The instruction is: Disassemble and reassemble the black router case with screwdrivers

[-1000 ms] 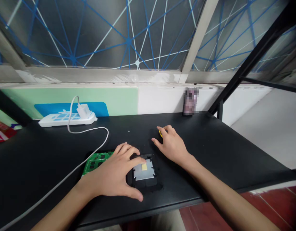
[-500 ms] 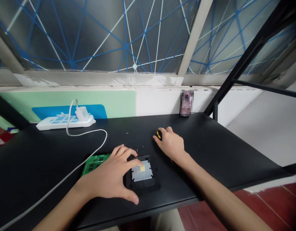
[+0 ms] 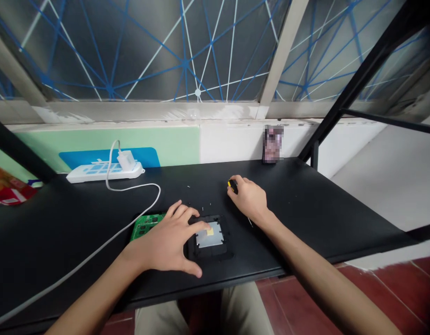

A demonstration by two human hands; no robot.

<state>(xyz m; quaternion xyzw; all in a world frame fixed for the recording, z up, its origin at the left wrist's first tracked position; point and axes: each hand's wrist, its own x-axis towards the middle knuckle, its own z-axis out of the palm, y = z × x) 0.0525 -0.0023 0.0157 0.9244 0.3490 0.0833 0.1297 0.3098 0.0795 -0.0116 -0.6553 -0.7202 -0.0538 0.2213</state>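
My left hand [image 3: 169, 244] is spread over the table, its index fingertip on the small yellow square [image 3: 210, 229] in the middle of a silver metal plate [image 3: 210, 239]. The plate lies in a black frame [image 3: 224, 256]. Partly under my left hand is a green circuit board [image 3: 145, 225]. Farther right, my right hand [image 3: 250, 197] is closed round the black and yellow handle of a screwdriver [image 3: 232, 185], whose thin metal shaft shows below the palm. Several tiny screws [image 3: 203, 209] lie behind the frame.
A white power strip [image 3: 103, 172] with a plugged-in charger sits at the back left, its white cable [image 3: 96, 255] crossing the table's left side. A phone-like object [image 3: 272, 145], pixelated, leans on the back wall. A red packet [image 3: 12, 188] is at the far left.
The whole view has shifted slightly, with things sitting a little higher and more to the right. My left index finger stays on the yellow square, and my right hand still holds the screwdriver.
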